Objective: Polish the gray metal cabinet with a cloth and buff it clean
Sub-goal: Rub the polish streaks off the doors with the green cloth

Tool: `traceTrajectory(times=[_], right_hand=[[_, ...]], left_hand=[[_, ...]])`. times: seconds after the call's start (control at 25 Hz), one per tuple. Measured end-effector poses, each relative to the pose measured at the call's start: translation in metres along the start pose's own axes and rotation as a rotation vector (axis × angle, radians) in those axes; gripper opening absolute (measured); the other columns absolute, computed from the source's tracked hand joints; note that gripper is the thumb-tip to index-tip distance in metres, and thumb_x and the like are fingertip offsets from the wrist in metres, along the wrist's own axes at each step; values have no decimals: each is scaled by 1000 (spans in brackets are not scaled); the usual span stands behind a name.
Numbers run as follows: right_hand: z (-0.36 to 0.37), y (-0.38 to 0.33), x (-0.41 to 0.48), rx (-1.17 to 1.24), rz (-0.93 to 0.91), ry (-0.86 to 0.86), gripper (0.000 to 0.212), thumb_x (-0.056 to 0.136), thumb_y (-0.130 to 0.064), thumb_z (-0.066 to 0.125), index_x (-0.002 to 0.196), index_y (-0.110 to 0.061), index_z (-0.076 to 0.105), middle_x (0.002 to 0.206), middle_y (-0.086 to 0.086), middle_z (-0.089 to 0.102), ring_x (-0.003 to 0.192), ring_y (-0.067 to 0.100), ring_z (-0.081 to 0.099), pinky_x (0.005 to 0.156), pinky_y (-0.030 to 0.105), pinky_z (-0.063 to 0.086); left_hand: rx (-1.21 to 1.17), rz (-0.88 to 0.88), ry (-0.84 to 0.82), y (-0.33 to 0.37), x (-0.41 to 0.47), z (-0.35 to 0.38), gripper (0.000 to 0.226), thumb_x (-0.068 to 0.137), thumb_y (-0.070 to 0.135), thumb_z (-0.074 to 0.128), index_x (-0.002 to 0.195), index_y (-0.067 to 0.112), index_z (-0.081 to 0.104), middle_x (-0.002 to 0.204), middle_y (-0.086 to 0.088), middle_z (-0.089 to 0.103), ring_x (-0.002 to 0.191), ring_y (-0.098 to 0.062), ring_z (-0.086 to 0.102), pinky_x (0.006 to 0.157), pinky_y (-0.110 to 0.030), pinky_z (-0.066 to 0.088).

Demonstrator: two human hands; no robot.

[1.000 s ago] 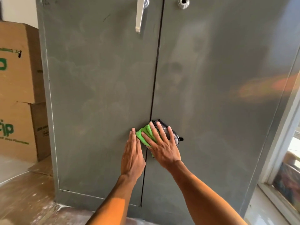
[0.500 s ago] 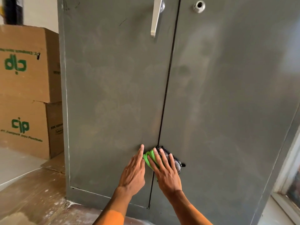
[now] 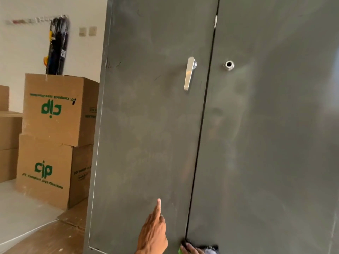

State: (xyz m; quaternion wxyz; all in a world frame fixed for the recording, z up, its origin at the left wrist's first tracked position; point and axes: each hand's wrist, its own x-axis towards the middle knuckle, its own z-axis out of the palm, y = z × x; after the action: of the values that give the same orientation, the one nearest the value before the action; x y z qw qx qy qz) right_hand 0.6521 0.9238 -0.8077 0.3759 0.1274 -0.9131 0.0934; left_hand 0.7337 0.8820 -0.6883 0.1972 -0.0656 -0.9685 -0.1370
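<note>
The gray metal cabinet [image 3: 146,134] fills most of the view, its two doors shut along a dark centre seam. A silver lever handle [image 3: 189,74] sits on the left door and a round lock [image 3: 228,65] on the right one. My left hand [image 3: 153,235] rests low on the left door with its index finger stretched upward. At the very bottom edge, only the fingertips of my right hand [image 3: 189,249] show, lying on a green and dark cloth [image 3: 209,248] pressed across the seam. The door surfaces look smeared and hazy.
Stacked cardboard boxes [image 3: 55,110] with green print stand left of the cabinet, a lower box [image 3: 44,171] beneath. A black bundle [image 3: 57,44] leans on the wall above them. Brown flattened cardboard [image 3: 55,235] covers the floor by the cabinet's corner.
The view has tilted up and swung left, so the handle and lock now sit mid-frame. Both hands and the cloth have dropped to the bottom edge; the right hand is nearly out of view.
</note>
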Motion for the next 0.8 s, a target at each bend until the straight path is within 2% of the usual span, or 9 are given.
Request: traceTrajectory(times=[0.04,0.12,0.16,0.2,0.24,0.28,0.36,0.52,0.8], right_hand=[[-8,-40,14,333,96,-37,50,100,-31,35,137,-7,58,134,18,58,115,28,65,108,43,40],[-44,-46,29,475,99,205,32,90,-28,45,106,-15,69,89,10,68,77,21,71,84,35,56],[-70,-3,9,467,7,125,31,80,-32,57,111,-33,63,90,-3,66,76,12,69,83,26,56],[-79,38,-15,448,-92,222,20,101,-50,47,118,-44,55,102,-16,62,88,3,66,94,16,48],[-90,70,-38,334,-196,188,55,82,-68,16,121,-49,50,115,-26,56,107,-2,60,101,9,39],[-81,107,-55,74,-289,211,30,104,-56,38,129,-46,50,137,-25,47,127,0,51,105,8,37],[-85,153,-57,-132,-504,-89,38,107,-27,39,138,-36,57,162,-11,31,139,9,45,95,14,49],[-95,146,-50,-5,-496,-315,88,62,-14,87,143,-25,56,158,0,43,138,19,51,94,24,54],[-141,125,-28,74,-357,-308,89,60,10,82,143,-13,57,158,9,42,141,31,47,104,34,43]], left_hand=[[-7,-12,-6,0,0,-1,50,94,9,36,144,10,46,169,-1,-26,138,-21,43,111,-31,36],[-24,-33,-13,-3,0,-1,47,96,11,37,142,11,48,170,-2,-21,139,-21,44,112,-30,36],[-26,-47,-30,-6,1,0,45,97,11,37,140,12,50,171,-3,-18,140,-21,44,112,-29,36],[-30,-69,-50,-6,0,-1,42,98,12,38,138,13,52,172,-4,-14,140,-21,44,112,-29,36],[-32,-88,-65,-7,-2,-2,39,98,12,39,134,14,54,172,-5,-12,140,-21,45,112,-29,37],[-21,-107,-77,-6,-4,-5,36,98,12,41,131,15,55,172,-6,-9,140,-21,45,112,-29,37],[32,-129,-56,-4,-5,-12,32,98,13,46,128,15,57,172,-8,-2,137,-22,49,109,-30,40],[58,-205,-116,2,-9,-23,29,98,18,49,125,14,61,172,-6,12,128,-24,59,98,-32,47],[-6,-175,-164,23,-11,-31,28,98,18,50,121,8,63,171,-9,14,127,-29,59,95,-34,48]])
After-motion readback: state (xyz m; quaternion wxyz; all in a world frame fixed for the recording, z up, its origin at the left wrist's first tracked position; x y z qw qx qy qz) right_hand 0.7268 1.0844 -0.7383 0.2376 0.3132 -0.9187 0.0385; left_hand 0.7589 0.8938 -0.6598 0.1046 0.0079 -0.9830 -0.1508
